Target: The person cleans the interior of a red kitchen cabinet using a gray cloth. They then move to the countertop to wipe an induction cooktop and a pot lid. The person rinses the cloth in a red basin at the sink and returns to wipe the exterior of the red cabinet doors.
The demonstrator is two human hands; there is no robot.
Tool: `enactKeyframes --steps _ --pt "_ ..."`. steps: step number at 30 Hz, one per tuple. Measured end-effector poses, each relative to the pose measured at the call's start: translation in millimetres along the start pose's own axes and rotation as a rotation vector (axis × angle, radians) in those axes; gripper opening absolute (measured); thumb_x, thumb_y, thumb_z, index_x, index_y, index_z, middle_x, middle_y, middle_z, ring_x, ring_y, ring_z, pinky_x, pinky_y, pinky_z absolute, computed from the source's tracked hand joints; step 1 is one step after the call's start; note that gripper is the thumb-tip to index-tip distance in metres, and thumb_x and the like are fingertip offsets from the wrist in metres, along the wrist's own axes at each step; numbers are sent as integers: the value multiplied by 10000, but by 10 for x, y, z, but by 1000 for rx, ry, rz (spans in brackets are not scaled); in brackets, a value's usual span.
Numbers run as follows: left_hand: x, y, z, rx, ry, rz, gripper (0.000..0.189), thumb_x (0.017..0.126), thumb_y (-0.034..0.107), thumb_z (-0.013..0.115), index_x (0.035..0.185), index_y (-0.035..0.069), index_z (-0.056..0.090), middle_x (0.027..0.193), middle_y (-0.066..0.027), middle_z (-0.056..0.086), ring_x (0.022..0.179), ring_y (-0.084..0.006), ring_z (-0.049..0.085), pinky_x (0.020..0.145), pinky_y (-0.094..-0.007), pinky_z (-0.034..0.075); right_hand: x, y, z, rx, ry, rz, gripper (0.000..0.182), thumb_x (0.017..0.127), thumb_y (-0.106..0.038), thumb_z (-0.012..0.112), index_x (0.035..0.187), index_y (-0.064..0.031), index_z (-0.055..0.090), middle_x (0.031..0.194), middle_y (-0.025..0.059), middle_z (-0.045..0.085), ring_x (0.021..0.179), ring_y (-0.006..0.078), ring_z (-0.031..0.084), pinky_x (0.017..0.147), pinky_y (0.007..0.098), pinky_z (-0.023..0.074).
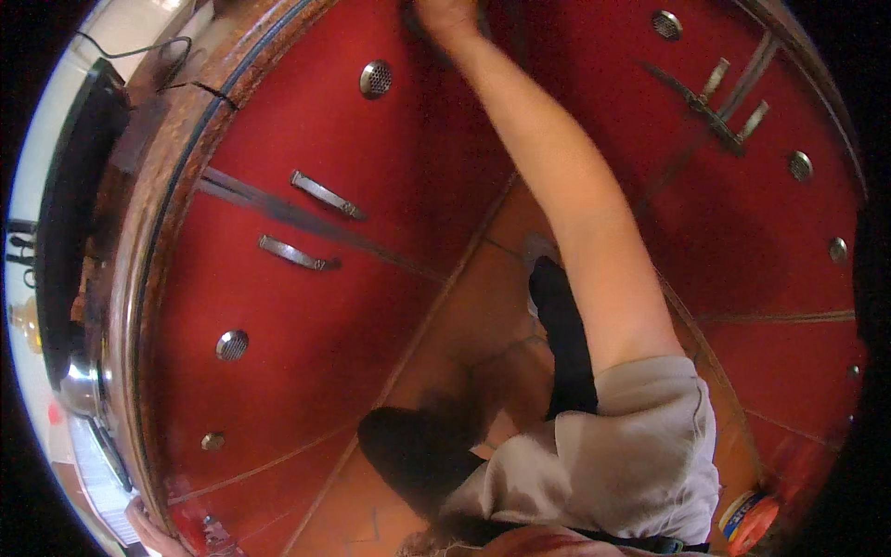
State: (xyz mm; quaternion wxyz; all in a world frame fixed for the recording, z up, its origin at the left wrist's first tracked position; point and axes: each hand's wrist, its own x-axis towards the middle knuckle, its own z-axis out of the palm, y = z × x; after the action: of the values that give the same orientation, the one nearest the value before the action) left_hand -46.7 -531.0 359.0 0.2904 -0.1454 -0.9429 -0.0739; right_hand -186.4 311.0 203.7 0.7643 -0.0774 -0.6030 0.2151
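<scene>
My right arm (578, 174) stretches up across the view to my right hand (451, 19), cut off by the top edge. That hand is against or close to the red cabinet front, at a dark patch I cannot identify; its fingers are not visible. At the lower left, my left hand (150, 528) rests at the brown countertop edge (129, 334), only partly in view. Between the hands are red cabinet doors (299, 299) with a pair of metal pull handles (324, 195) and round metal vent grilles (376, 79).
More red cabinet doors (738, 237) stand at right, a dark bar (717, 124) crossing their handles. Terracotta floor tiles (480, 313) lie beneath my dark-trousered legs (418, 452). A tub with an orange end (748, 522) is at lower right. A cable (202, 87) hangs over the countertop.
</scene>
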Motion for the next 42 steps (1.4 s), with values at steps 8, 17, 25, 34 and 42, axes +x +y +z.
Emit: enactKeyframes --steps 8,17,25,34,42 --pt "-33 493 5 191 113 74 393 950 346 457 946 -4 636 890 -163 618 790 -326 585 692 -417 467 363 1414 42 73 -50 74 538 856 -85 428 1375 3 319 1353 214 370 1258 360 350 1064 384 259" --pt "-52 150 -99 336 72 5 355 939 297 459 1051 -13 592 989 -154 597 898 -294 567 810 -408 426 -1037 1552 -316 225 57 328 597 835 -74 423 1411 -9 277 1442 222 272 1324 378 265 1074 417 239" --pt "-75 75 -46 99 -21 -90 346 962 249 359 1069 -23 545 1024 -162 564 950 -288 552 854 -363 427 -2360 591 -760 -118 69 1151 596 898 -217 534 1401 -19 283 1371 217 358 1259 361 359 1055 451 285" --pt "-38 129 -24 99 69 22 341 985 225 350 972 -38 567 889 -146 556 836 -287 540 798 -345 422 -1268 -539 -319 96 -66 708 624 823 -58 555 1390 -22 296 1414 250 281 1284 410 306 1076 446 246" --pt "-13 291 202 133 207 41 370 992 246 347 913 -27 584 841 -142 558 801 -298 551 734 -359 411 -1300 -1609 -357 67 -177 252 687 765 54 507 1404 -24 267 1412 244 265 1318 395 256 1103 416 197"
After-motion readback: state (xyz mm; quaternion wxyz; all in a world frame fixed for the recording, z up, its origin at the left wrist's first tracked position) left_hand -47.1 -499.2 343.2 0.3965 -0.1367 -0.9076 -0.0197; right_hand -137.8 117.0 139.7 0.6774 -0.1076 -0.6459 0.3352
